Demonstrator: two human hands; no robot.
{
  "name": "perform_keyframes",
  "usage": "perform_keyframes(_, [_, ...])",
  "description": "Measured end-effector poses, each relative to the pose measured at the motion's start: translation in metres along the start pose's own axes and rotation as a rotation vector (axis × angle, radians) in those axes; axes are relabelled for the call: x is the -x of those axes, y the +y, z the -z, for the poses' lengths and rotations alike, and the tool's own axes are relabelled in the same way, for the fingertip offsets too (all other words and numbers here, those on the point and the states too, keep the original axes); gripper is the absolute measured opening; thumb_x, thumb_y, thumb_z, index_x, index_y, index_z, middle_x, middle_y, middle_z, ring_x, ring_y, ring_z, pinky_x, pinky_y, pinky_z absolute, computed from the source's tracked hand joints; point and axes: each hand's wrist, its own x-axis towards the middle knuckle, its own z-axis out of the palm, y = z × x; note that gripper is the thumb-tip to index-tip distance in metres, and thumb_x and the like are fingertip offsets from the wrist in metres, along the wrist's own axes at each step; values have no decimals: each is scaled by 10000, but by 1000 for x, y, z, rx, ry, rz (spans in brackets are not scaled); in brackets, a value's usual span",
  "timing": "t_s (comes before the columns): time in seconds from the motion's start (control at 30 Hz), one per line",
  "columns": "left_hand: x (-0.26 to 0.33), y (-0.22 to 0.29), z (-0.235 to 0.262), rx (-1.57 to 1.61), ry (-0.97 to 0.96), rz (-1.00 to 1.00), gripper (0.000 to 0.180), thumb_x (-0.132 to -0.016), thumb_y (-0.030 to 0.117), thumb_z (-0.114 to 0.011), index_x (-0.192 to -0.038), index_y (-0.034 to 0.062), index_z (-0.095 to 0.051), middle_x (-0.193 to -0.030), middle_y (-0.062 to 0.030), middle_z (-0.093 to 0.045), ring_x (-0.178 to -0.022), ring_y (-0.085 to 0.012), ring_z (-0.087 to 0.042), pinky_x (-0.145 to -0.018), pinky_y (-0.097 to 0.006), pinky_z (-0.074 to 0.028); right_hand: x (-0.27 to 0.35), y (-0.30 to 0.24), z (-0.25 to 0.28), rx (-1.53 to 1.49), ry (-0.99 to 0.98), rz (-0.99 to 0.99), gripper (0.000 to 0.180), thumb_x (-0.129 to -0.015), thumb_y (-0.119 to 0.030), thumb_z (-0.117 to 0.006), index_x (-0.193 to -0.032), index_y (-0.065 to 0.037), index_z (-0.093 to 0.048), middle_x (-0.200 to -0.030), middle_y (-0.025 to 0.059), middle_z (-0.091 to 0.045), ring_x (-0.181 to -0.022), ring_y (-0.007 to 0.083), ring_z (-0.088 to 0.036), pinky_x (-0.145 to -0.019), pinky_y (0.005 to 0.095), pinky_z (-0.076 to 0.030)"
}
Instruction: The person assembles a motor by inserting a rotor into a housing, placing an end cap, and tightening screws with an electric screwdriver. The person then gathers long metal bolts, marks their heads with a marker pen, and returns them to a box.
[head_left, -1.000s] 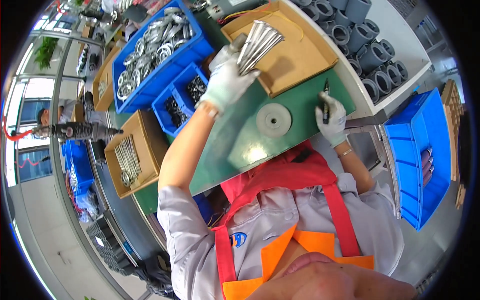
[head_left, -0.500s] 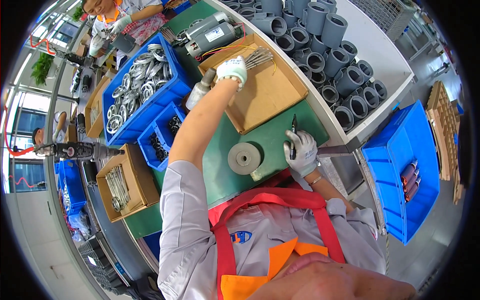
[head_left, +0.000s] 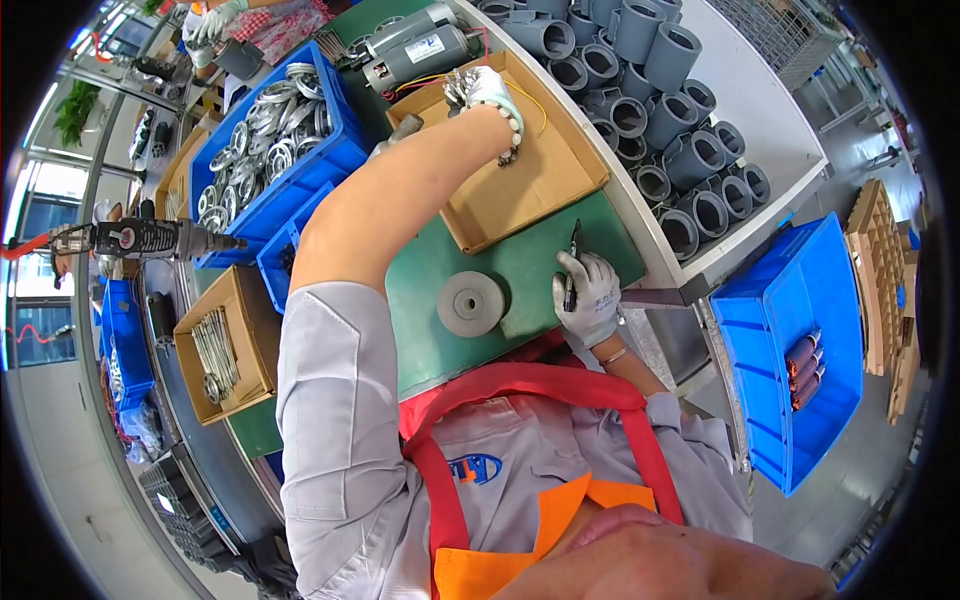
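Note:
My left hand [head_left: 490, 92], in a white glove, reaches over the shallow cardboard box [head_left: 530, 190]. Its fingers close around a bunch of long metal bolts [head_left: 460, 90], whose ends stick out to the left. Nearer me, my gloved right hand [head_left: 592, 300] grips a slim black pen-shaped tool [head_left: 571, 270], pointing away from me above the green tabletop [head_left: 410, 345]. Between my arms a grey round disc [head_left: 470, 303] with a centre hole lies flat. Beyond the box rests a grey electric motor [head_left: 420, 55] with red and yellow wires. My left forearm partly covers a grey cylindrical tool [head_left: 405, 128].
Blue bins [head_left: 345, 125] with metal end covers and a cardboard box [head_left: 262, 345] of long rods stand left. A hanging power driver [head_left: 150, 240] juts in there. Grey motor housings [head_left: 690, 155] fill a white bin at right; a blue bin [head_left: 780, 290] holds rotors. Another person's gloved hands work far left.
My left hand has turned and now has the bolts, which lay in the box to its right before. The right hand still grips the black tool. The whole view has shifted slightly.

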Motion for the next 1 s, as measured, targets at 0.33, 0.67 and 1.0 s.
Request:
perform_keyframes(0.33, [21, -33, -45, 237, 68, -84, 325, -749, 343, -702, -1012, 153, -718, -848, -61, -709, -765, -235, -688, -673, -440, -533, 1, 0, 2, -4, 22, 4, 376, -753, -208, -666, -1122, -182, -601, -947, 87, -599, -942, 306, -588, -846, 440, -454])
perform_keyframes(0.67, [14, 17, -75, 1148, 94, 139, 341, -819, 198, -583, -1108, 20, -619, -973, -213, -685, -912, -337, -677, -804, -414, -538, 1, -1, 4, 6, 1, -2, 384, -745, -192, -672, -1123, -183, -603, -948, 79, -596, -946, 305, -585, -850, 440, -450])
perform_keyframes(1.0, [-42, -3, -119, 1279, 169, 138, 391, -793, 174, -594, -1161, 42, -585, -1051, -227, -659, -1036, -369, -626, -889, -426, -493, 4, 0, -2, 38, -47, -3, 382, -759, -219, -655, -1135, -179, -603, -980, 101, -576, -994, 322, -568, -891, 456, -430])
